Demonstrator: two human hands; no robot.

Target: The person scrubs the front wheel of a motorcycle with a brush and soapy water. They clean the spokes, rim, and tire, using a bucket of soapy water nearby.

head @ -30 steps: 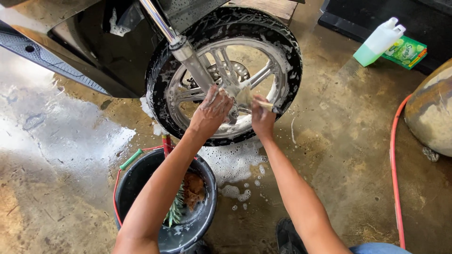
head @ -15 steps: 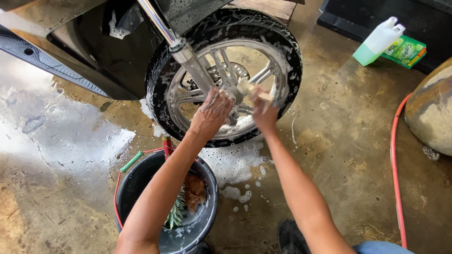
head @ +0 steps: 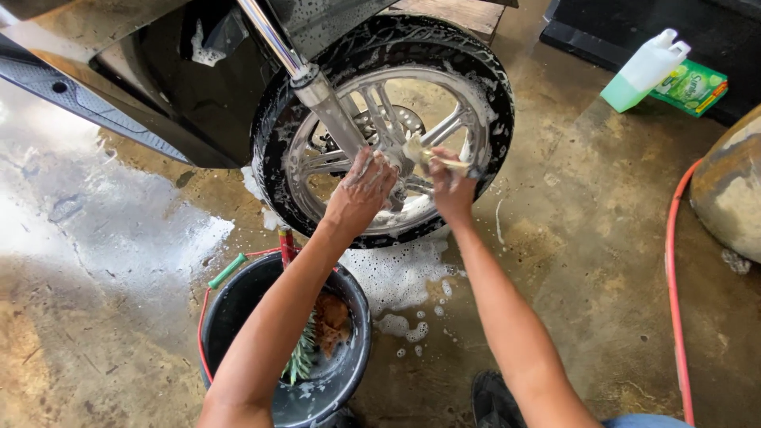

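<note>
Black and soapy, one motorcycle wheel (head: 380,119) with a silver spoked rim stands on the wet concrete floor (head: 119,317), and just in front of it sits one black bucket (head: 238,317) holding one green brush (head: 301,357). Two hands work at the spokes: the left hand (head: 361,190) lies flat and open on the rim, while the right hand (head: 452,186) is closed round one small foamy brush (head: 432,157) pressed near the hub; one green jug (head: 642,71) stands well apart

Your left hand (head: 363,189) covers the wheel (head: 384,127) hub, your right hand (head: 450,189) hides the brush (head: 432,157) handle, and the bucket (head: 349,357) runs off the bottom edge.
</note>
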